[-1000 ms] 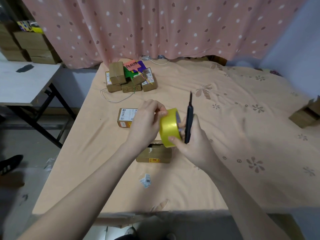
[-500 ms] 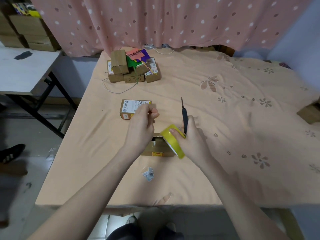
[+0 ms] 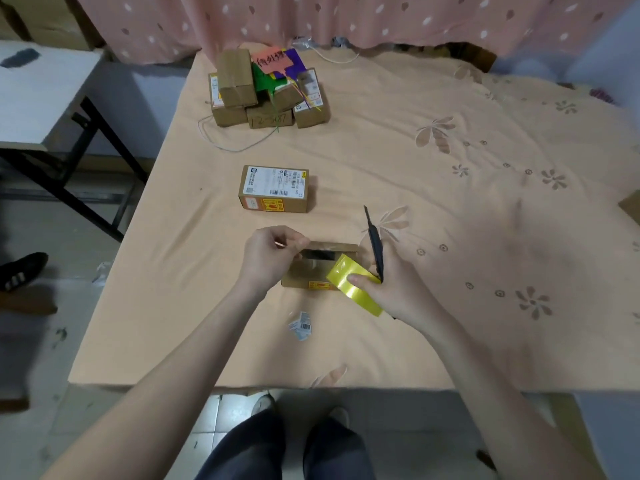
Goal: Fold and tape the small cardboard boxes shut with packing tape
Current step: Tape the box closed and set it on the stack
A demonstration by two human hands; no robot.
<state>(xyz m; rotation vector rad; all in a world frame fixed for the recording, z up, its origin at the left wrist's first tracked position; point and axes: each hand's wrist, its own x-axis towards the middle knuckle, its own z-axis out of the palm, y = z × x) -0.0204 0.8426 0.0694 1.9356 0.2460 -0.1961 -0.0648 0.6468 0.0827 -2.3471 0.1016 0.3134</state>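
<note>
Whereas a second ago both hands held the tape roll (image 3: 355,285) raised, it now sits low at the right hand (image 3: 394,292), gripped beside a black cutter (image 3: 375,245). Left hand (image 3: 268,256) pinches the tape end. Small box (image 3: 320,268), between the fingers, lies left-to-right.

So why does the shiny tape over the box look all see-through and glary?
Head view: room light glints off the clear tape strip stretched from the left hand over the open cardboard box; the yellow tape roll gleams too, and the frame's edges bend and blur.
</note>
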